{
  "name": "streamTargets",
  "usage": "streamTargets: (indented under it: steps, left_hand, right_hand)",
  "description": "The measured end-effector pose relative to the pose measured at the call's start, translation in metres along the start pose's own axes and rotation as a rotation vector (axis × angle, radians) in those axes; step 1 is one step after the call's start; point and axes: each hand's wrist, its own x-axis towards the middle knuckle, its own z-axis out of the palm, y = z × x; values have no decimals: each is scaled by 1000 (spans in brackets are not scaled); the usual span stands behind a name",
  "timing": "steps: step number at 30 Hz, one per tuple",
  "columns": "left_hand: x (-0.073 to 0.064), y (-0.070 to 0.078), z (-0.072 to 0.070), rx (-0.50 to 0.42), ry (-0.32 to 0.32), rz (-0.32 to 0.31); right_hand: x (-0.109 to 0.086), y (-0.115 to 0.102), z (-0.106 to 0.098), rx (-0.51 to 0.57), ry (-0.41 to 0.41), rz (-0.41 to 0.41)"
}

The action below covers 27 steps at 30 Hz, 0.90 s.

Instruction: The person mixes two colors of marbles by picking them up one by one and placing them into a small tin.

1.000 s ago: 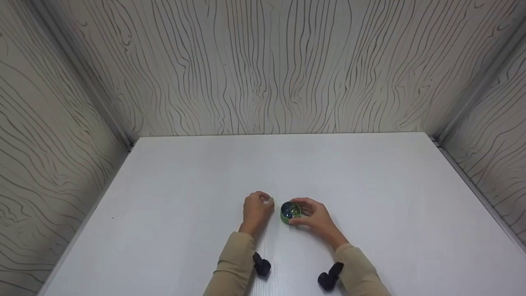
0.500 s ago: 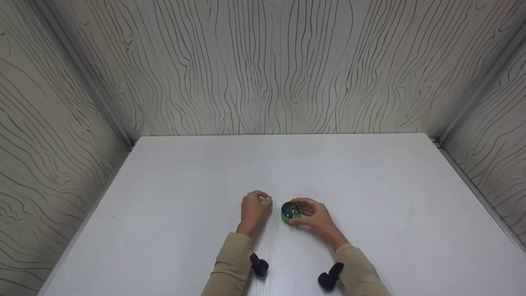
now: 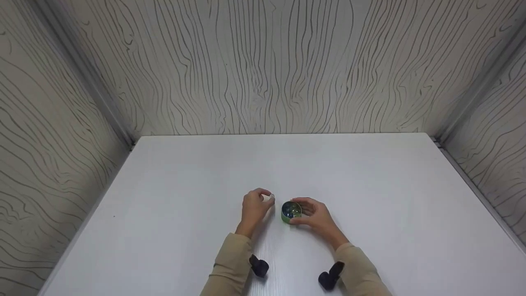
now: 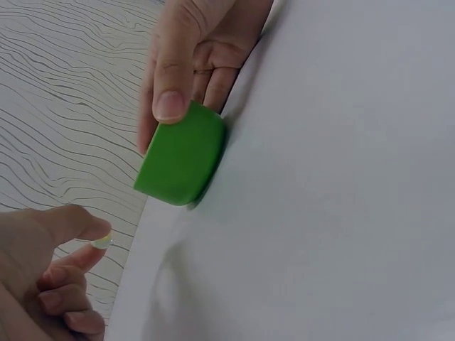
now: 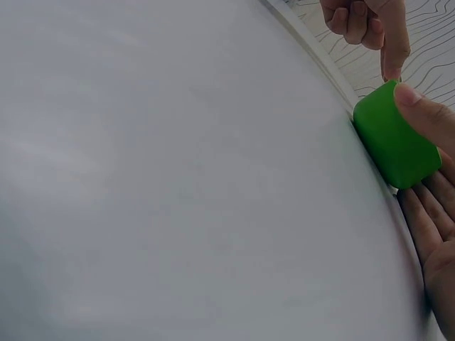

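My left hand (image 3: 254, 209) is raised just left of a small round green bowl (image 3: 285, 220). Between its thumb and index fingertips it pinches a small glassy marble (image 4: 103, 241), clear with a yellowish tint; the other fingers are curled in. The bowl, smooth and plain green outside, stands upright on the white table. Shiny dark blue and green marbles (image 3: 291, 210) show inside it in the head view, while both wrist views see only its outer wall. My right hand (image 3: 317, 218) holds the bowl from the right, thumb on the near rim and fingers round the far side.
The white table (image 3: 185, 176) reaches back to a panel (image 3: 263, 74) with a wood-grain line pattern, and similar panels stand at left and right. A black wrist camera (image 3: 259, 266) is worn on the left sleeve, another black camera (image 3: 330, 278) on the right.
My left hand has shifted slightly left, then turned a little up, with the marble now showing at its fingertips. My right hand and the bowl have stayed in place.
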Motion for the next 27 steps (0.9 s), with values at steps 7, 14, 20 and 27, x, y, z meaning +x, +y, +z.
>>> streamTargets:
  steps: [7, 14, 20, 27]
  left_hand:
    - [-3, 6, -3, 3, -7, 0]
    - [-4, 8, -4, -14, -6, 62]
    - [-6, 9, -4, -6, -17, 52]
    - [-8, 9, -5, -9, -85, 66]
  right_hand:
    - [0, 0, 0, 3, -1, -12]
    - [0, 1, 0, 4, 3, -6]
    - [0, 0, 0, 3, 2, 0]
    - [0, 0, 0, 5, 3, -1]
